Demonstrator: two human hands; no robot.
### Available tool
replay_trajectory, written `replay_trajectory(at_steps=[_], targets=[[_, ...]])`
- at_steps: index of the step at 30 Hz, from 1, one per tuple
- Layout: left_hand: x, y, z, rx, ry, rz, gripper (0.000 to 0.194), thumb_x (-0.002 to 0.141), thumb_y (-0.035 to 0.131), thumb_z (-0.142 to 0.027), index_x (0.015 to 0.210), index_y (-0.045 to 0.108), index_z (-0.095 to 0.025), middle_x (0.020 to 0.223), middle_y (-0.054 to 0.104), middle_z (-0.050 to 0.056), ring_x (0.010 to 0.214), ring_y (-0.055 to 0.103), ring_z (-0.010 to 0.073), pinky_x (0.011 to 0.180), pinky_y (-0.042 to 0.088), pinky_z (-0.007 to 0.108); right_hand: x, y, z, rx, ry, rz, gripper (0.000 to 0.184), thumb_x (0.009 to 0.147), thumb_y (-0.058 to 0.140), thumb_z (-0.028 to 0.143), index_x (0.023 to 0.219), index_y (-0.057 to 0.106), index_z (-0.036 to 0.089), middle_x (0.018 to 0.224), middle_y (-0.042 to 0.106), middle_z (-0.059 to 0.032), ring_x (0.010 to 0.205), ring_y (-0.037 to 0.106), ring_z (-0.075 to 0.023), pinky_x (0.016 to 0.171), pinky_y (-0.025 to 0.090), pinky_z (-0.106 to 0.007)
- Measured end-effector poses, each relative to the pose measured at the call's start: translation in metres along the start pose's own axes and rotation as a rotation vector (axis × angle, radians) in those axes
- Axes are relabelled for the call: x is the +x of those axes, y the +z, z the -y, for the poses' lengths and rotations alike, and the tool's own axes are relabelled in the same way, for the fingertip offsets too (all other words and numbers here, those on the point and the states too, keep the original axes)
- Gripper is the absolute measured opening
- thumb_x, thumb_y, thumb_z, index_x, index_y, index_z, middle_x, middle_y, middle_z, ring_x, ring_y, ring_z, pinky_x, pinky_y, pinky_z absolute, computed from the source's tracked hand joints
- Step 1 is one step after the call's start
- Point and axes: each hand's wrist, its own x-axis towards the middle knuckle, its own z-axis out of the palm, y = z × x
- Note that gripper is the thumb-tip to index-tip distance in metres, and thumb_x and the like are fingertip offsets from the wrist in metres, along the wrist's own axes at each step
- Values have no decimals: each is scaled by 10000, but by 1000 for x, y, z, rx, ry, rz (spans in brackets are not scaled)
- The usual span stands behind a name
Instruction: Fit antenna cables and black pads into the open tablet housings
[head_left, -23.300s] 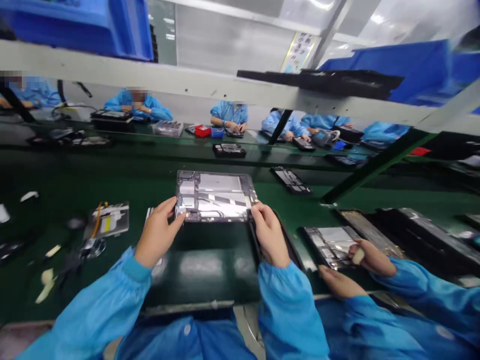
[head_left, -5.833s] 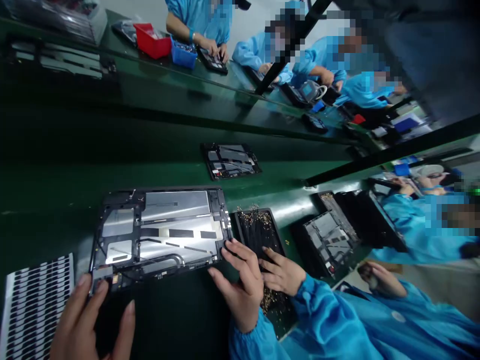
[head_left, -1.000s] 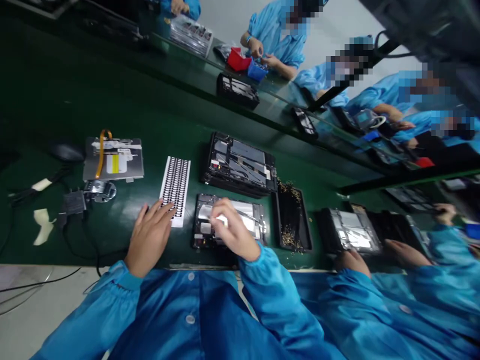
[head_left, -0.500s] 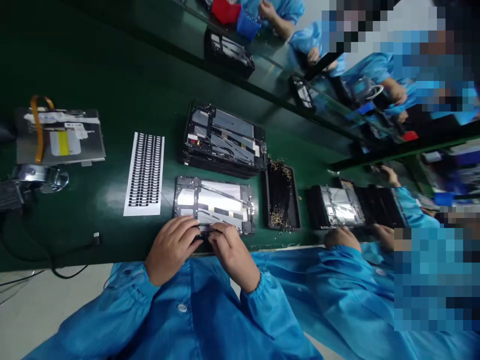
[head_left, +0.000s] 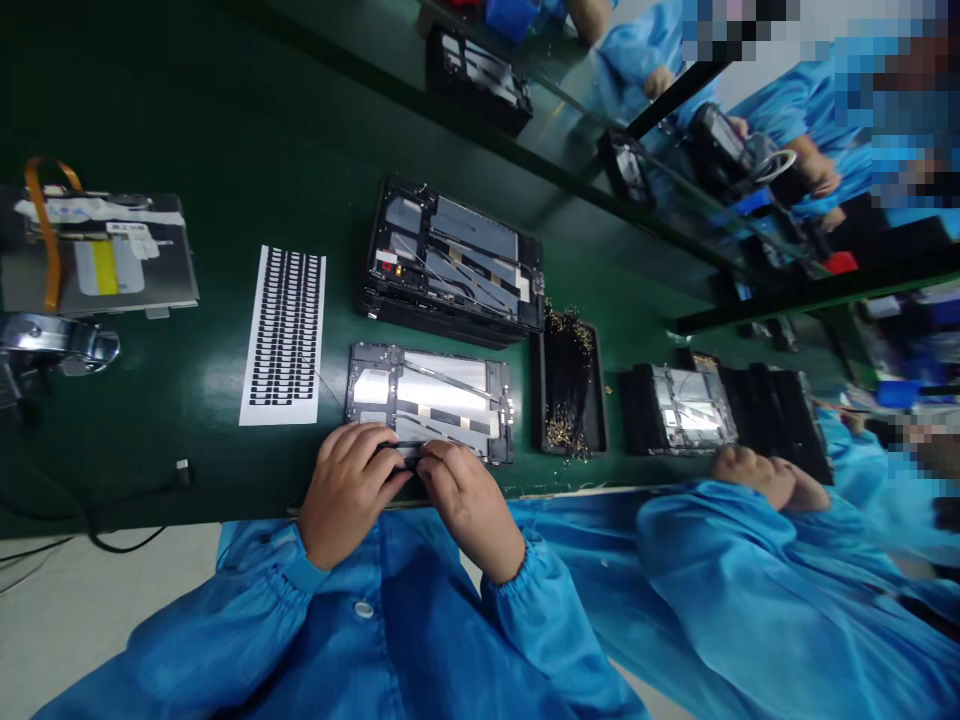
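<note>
Found at the tabletop's [head_left: 202,440] near edge: uncovered chassis [head_left: 439,380], with left hand [head_left: 349,490] and right hand [head_left: 469,510] narrowly curled at its near side; cannot tell whether pinching anything. Judged under way, unfinished. Noted alongside: cable tray [head_left: 537,410], label sheet [head_left: 285,335]; farther from that edge, chassis stack [head_left: 454,260], done or waiting unclear.

Blue-smocked workers [head_left: 720,580] along green benches [head_left: 202,190] holding opened flat devices [head_left: 442,375] mark this as an electronics workshop.
</note>
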Motion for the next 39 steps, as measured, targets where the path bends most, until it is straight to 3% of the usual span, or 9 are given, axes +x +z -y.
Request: replay_trajectory(at_steps=[13, 18, 22, 39], targets=[[0, 2, -3, 18, 6, -37, 36, 903, 637, -237, 880, 662, -223, 1111, 669, 53, 1126, 586, 231, 1046, 403, 442, 0, 1, 3, -64, 14, 21, 165, 1003, 464, 143, 1067, 616, 159, 1118, 642, -120, 949, 585, -247, 824, 537, -393], [1, 4, -4, 14, 18, -36, 72, 909, 629, -226, 866, 684, -242, 1087, 676, 42, 1141, 583, 229, 1028, 413, 435, -6, 4, -4, 131, 18, -73, 151, 988, 522, 142, 1101, 610, 191, 1133, 627, -111, 1047, 605, -226, 889, 556, -381], [2, 3, -4, 17, 18, -27, 75, 914, 625, -230, 870, 684, -242, 1065, 679, 38, 1141, 583, 232, 1023, 412, 437, -15, 6, -10, 290, 89, -181, 249, 957, 585, 119, 1189, 593, 212, 1174, 586, -113, 1149, 579, -213, 975, 538, -386], [4, 6, -6, 37, 39, 1, 52, 903, 644, -222, 890, 686, -249, 1058, 687, 32, 1146, 583, 237, 1009, 415, 438, -12, 12, -12, 247, 117, -222, 100, 973, 571, 178, 1031, 647, 209, 1013, 642, -82, 978, 612, -206, 845, 517, -382]])
